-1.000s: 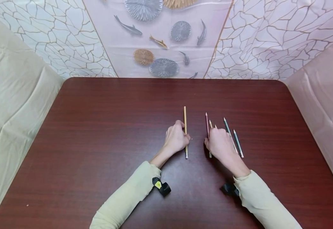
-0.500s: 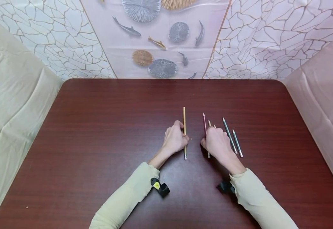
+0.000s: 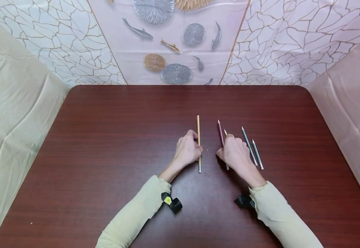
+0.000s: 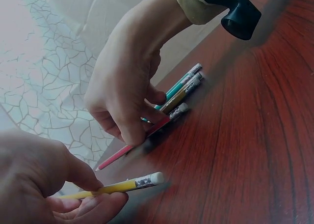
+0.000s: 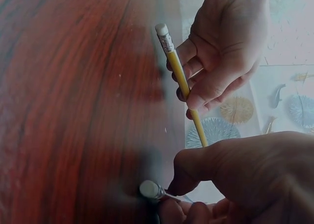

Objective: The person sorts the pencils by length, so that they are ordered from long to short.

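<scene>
In the head view my left hand [image 3: 187,150] pinches a yellow pencil [image 3: 198,124] between thumb and fingers. It points away from me, its white eraser [image 4: 157,178] at the near end. To the right, my right hand [image 3: 237,153] pinches a red pencil [image 3: 220,131] by its body, as the left wrist view shows; that pencil slants, point to the far left. A tan pencil [image 3: 225,132] pokes out past the right hand's knuckles, mostly hidden under it; a gold-brown one [image 4: 180,97] lies behind the red one in the left wrist view.
Two teal pencils, one longer [image 3: 248,144] and one shorter [image 3: 257,155], lie just right of the right hand on the dark red-brown table [image 3: 121,120]. Patterned cloth [image 3: 177,41] hangs behind the far edge. Black wrist cameras sit at both cuffs.
My right hand has shifted left, drawing the red pencil left and tilting its point further left. My left hand stays on the yellow pencil, nearly still. The teal pencils have stayed put.
</scene>
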A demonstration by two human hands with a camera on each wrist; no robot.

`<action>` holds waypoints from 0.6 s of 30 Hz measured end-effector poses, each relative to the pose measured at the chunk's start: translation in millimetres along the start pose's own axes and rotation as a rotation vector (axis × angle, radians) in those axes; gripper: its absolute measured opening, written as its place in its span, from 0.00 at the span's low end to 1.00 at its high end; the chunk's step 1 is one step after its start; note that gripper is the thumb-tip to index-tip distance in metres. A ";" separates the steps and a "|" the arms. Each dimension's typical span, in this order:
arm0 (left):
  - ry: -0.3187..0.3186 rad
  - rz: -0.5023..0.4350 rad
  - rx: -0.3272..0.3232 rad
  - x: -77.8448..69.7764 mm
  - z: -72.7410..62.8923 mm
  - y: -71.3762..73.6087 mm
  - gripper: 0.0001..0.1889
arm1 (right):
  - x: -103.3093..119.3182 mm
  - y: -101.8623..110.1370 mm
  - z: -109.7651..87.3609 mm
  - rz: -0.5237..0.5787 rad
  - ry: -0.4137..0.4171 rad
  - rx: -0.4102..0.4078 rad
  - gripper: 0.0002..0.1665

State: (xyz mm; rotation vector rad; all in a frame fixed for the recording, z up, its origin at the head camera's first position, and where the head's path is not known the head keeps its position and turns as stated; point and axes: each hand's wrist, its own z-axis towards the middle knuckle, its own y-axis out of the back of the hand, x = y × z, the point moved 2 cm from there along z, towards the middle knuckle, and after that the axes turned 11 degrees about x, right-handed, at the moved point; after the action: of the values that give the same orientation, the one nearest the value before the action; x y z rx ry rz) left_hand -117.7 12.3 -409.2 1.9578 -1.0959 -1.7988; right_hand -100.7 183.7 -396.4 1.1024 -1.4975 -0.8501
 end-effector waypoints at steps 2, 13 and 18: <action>0.004 -0.008 -0.001 0.1 -0.4 1.1 0.18 | -0.7 0.6 0.0 0.016 0.000 0.008 0.13; 0.021 -0.060 0.008 4.2 -4.0 7.3 0.17 | 0.6 4.1 1.5 0.138 0.117 0.037 0.11; 0.030 -0.069 0.014 4.3 -5.5 8.4 0.17 | 3.4 4.4 1.7 0.161 0.121 0.070 0.11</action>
State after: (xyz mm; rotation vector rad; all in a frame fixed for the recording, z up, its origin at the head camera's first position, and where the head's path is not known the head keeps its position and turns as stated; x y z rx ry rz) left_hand -115.7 2.1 -405.9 2.0484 -1.0467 -1.7943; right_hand -103.4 181.9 -391.5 1.0495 -1.5016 -0.6130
